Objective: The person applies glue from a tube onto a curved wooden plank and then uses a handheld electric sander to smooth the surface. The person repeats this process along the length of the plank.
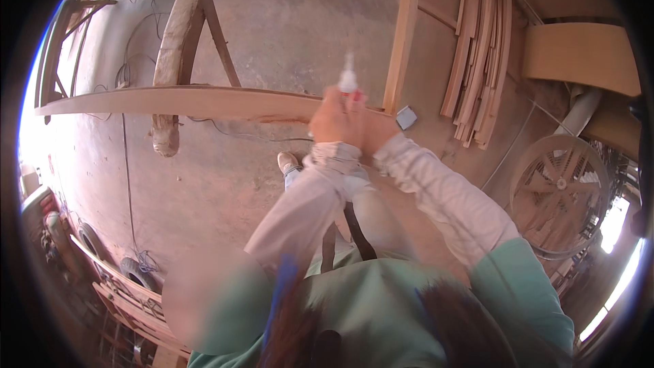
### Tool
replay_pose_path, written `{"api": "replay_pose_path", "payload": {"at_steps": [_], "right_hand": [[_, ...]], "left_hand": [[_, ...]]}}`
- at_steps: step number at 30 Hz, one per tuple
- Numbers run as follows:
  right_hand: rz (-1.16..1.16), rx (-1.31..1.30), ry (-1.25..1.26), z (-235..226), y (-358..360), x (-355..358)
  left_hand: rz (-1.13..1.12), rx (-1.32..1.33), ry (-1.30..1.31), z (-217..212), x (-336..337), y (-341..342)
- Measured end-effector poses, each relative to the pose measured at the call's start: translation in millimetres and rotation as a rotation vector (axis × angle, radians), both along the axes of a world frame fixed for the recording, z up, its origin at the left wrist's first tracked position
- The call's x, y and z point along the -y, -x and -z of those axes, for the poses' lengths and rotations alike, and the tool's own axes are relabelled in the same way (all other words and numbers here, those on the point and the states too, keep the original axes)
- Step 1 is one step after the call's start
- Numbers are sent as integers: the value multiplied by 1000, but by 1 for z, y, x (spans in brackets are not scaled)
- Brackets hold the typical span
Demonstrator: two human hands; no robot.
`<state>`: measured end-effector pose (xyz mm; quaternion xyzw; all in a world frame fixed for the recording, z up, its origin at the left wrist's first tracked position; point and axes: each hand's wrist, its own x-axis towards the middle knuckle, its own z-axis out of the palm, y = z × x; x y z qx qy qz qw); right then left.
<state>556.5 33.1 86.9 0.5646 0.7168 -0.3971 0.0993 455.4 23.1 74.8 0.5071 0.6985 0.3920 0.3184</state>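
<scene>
A small white squeeze bottle with a narrow pointed nozzle (349, 80) stands up out of my two closed hands, its tip pointing away from me. A bit of red shows just under the nozzle. My left hand (330, 119) is wrapped round the bottle's lower part. Pressed close beside it, my right hand (373, 128) also grips the bottle; its fingers are blurred and partly hidden. Both hands are over a long wooden board (225, 102), near the corner where a second wooden bar (402, 34) meets it. Whether they touch the wood, I cannot tell.
A small pale square block (406, 118) is beside the corner. Long wooden strips (477, 48) lie stacked at the right, near a large round fan (560, 184). A thick rough beam (178, 41) supports the board at the left. Cables (127, 163) run across the floor.
</scene>
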Motion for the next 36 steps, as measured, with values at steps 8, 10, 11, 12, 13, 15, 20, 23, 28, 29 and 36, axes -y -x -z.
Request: {"api": "replay_pose_path", "payload": {"at_steps": [8, 10, 11, 12, 13, 15, 20, 23, 28, 29, 36], "right_hand": [[-140, 0, -144, -19, 11, 0], [-188, 18, -219, -5, 57, -8], [-243, -8, -353, 7, 78, -10], [-253, -46, -295, 3, 100, -20], [-257, -86, -243, -3, 122, -32], [-312, -158, -399, 26, 158, -41], [-115, -285, -13, -37, 224, -64], [-125, -309, -71, -21, 213, -66], [-40, -248, -39, -6, 159, -42], [-45, -265, -129, 15, 141, -31], [-87, -58, -337, 39, 9, 13]], "left_hand": [[11, 43, 19, -5, 3, 13], [-79, 73, 26, 1, -5, 52], [-111, 97, 63, 2, -12, 75], [-160, 109, 51, 3, -19, 97], [-204, 119, 35, 0, -28, 118], [-215, 94, -77, -3, -44, 156], [-186, 276, -176, 17, -56, 244], [-148, 249, -133, 3, -60, 224], [-176, -15, 34, -27, -38, 154], [-160, -28, 16, -18, -34, 138], [33, -51, 59, -16, -6, 23]]}}
